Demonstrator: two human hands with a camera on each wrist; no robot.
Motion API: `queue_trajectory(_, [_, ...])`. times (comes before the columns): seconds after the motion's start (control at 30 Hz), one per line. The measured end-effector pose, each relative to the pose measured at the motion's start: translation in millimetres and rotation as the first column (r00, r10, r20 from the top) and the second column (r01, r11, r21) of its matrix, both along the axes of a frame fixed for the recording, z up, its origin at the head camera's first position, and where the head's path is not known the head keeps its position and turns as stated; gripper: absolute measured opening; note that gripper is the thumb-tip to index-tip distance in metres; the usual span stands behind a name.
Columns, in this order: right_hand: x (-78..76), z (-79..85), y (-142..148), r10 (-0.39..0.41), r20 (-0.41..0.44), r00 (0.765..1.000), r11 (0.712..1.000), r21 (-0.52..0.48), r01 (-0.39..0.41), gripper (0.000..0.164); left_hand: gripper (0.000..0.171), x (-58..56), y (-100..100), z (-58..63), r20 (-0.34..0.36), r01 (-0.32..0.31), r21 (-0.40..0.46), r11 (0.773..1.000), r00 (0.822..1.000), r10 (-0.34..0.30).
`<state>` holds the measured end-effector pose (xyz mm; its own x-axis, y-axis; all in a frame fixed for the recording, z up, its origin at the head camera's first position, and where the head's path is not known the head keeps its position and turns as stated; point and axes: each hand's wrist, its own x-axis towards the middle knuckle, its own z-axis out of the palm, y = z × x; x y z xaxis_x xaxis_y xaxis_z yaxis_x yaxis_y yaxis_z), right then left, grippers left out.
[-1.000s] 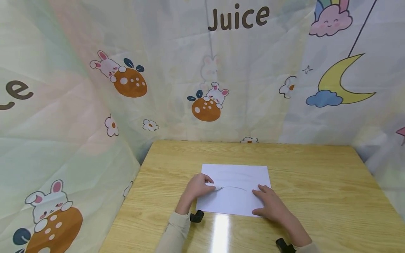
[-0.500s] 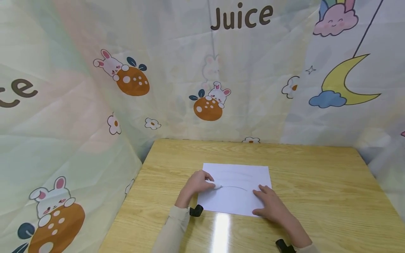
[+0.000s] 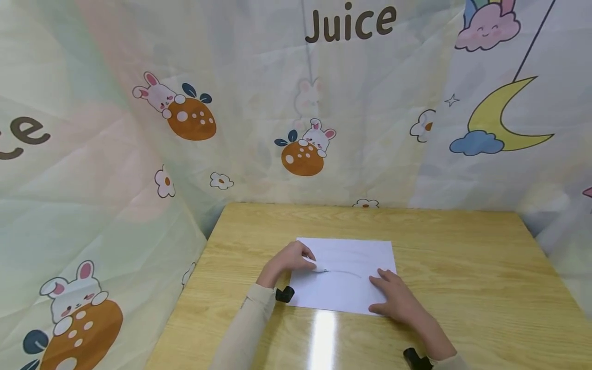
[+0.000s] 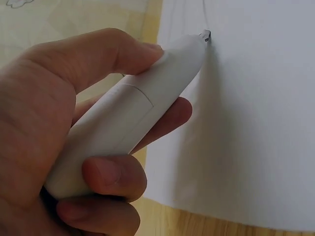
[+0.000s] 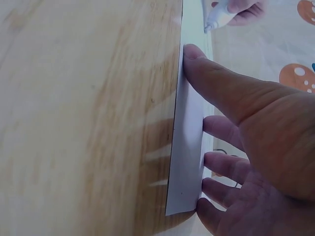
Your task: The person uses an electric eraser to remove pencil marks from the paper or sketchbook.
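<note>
A thick white pen-shaped tool [image 4: 113, 123] with a small grey tip is gripped by my left hand [image 3: 287, 259], thumb or finger along its barrel and other fingers curled round it. Its tip is at a thin curved line [image 3: 344, 273] on the white sheet of paper [image 3: 342, 298]; whether they touch is hard to tell. My right hand [image 3: 400, 298] rests on the paper's right edge, fingers spread. The right wrist view shows its thumb [image 5: 211, 73] and fingertips on the sheet, holding nothing. Fainter lines cross the sheet's upper part.
The paper lies on a wooden table [image 3: 462, 257]. Printed cloth [image 3: 250, 92] hangs behind and at the sides. A black device [image 3: 284, 294] sits at my left wrist, another [image 3: 416, 358] at my right. Light glares off the table [image 3: 322, 334] in front of the sheet.
My left hand has shifted slightly away from me, and the tool's angle has changed a little while its tip stays near the same spot. The right hand keeps its place on the paper.
</note>
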<state>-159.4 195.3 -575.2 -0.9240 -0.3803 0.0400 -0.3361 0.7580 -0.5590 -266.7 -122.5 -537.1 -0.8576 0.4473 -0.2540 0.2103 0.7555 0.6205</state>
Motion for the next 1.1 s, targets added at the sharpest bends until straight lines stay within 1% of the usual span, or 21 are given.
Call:
queue_trajectory(0.1, [0.6,-1.1,-0.4,0.001,-0.001,1.0,1.0,-0.002,-0.001,0.073,0.01,-1.6,-3.1,-0.8,0.009,-0.005,0.0,1.0,1.0,0.005])
queue_trajectory(0.2, [-0.8,-0.4,-0.2,-0.007,-0.018,1.0,1.0,-0.004,0.007,0.072,0.011,-4.7,0.6,-2.1,-0.013,0.026,0.025,0.999,1.0,-0.026])
queue_trajectory(0.27, [-2.1,-0.6,0.0,-0.006,-0.019,1.0,1.0,-0.007,0.006,0.072,0.011,-5.5,4.5,-4.1,-0.021,0.036,0.036,0.999,0.999,-0.035])
queue_trajectory(0.37, [-2.8,-1.5,-0.2,0.002,-0.004,1.0,1.0,-0.011,-0.002,0.072,0.011,-3.4,5.7,-6.7,-0.016,0.031,0.053,0.998,0.999,-0.03])
queue_trajectory(0.47, [-1.2,-2.3,-0.4,0.0,0.022,1.0,1.0,-0.009,0.0,0.072,0.011,0.5,1.0,-6.3,0.008,-0.003,0.048,0.999,1.0,0.003])
queue_trajectory(0.6, [0.0,-2.0,0.3,-0.008,0.03,1.0,1.0,-0.005,0.008,0.073,0.009,2.2,-1.1,-4.5,0.015,-0.028,0.034,0.999,0.999,0.028])
queue_trajectory(0.77, [0.2,-2.0,0.5,-0.007,0.017,1.0,1.0,-0.015,0.007,0.072,0.011,1.9,2.1,-4.1,-0.003,0.003,0.05,0.999,1.0,-0.003])
queue_trajectory(0.93, [2.2,-2.2,0.4,0.001,0.03,1.0,1.0,-0.03,0.0,0.071,0.008,4.5,0.3,-4.5,-0.011,-0.023,0.028,0.999,1.0,0.023])
queue_trajectory(1.1, [4.6,-1.1,-0.4,-0.003,0.032,0.999,1.0,-0.031,0.004,0.071,0.011,6.9,1.5,-5.1,-0.01,-0.004,0.051,0.999,1.0,0.004])
